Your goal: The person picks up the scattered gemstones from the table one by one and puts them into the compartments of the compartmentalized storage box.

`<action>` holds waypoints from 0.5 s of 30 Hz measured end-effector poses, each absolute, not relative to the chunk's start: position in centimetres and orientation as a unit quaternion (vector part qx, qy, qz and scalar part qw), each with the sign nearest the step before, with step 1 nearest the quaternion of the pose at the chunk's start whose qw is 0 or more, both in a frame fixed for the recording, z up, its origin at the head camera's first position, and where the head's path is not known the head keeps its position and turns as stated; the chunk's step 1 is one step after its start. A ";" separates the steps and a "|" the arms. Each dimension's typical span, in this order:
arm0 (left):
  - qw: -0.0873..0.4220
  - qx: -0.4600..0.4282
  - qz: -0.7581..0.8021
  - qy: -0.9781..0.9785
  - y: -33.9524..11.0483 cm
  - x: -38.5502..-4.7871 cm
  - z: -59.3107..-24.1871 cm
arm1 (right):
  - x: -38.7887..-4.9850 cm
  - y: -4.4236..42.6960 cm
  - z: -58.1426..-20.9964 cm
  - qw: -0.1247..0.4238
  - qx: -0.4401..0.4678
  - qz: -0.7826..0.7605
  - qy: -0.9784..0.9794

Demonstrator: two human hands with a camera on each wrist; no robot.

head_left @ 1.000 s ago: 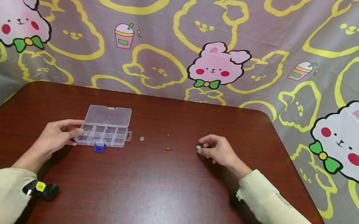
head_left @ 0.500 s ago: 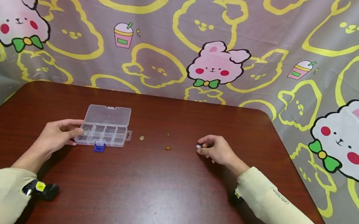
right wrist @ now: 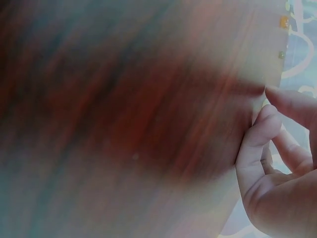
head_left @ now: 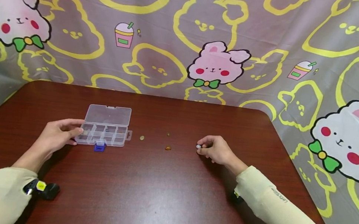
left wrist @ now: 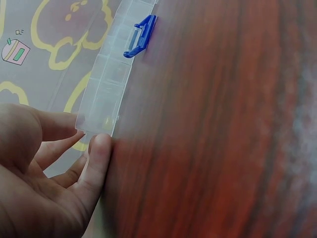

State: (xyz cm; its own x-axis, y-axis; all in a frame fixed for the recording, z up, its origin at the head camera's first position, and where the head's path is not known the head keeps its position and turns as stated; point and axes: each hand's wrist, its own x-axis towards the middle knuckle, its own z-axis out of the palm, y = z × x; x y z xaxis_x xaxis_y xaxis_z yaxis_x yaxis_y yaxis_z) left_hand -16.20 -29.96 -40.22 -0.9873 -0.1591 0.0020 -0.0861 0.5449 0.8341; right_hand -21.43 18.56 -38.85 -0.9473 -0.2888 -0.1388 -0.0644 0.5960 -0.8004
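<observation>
My left hand (head_left: 57,135) grips the left end of a clear plastic compartment box (head_left: 118,144), thumb in front and fingers behind. Its lid (head_left: 108,115) is swung back, and a blue latch (left wrist: 141,37) hangs at the front. Some compartments hold small bits, too small to identify. Right of the table's middle, my right hand (head_left: 218,149) pinches a small, pale, shiny bead-like piece (head_left: 198,146) between thumb and forefinger, close to the tabletop. The right wrist view shows those fingertips (right wrist: 270,113), but the piece itself is mostly hidden there.
Between box and right hand lie a pale yellowish small piece (head_left: 142,138), an amber piece (head_left: 168,148) and a tiny greenish one (head_left: 168,134). They rest on the dark red-brown wooden table (head_left: 155,198). A patterned curtain (head_left: 163,24) hangs behind and beside the table.
The pale piece in my right fingertips shows more of its light side. My right forearm has shifted very slightly left. My left hand and the box stay in place.
</observation>
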 end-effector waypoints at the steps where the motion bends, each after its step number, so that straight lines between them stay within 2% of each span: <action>1: 0.038 0.069 -0.472 -0.878 -30.0 -16.2 -40.2 | -21.4 18.5 -38.8 0.128 -0.100 -0.437 0.885; 15: 0.033 0.076 -0.470 -0.879 -29.8 -16.2 -40.1 | -21.3 18.5 -38.8 0.125 -0.095 -0.423 0.893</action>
State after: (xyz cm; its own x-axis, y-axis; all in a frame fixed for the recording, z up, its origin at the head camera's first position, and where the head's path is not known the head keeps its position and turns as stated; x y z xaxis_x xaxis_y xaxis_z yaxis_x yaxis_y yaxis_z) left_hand -16.17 -29.81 -40.07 -0.9863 -0.1643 -0.0121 -0.1014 0.5477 0.8305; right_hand -21.30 18.46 -38.76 -0.9511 -0.2740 -0.1425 -0.0634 0.6248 -0.7782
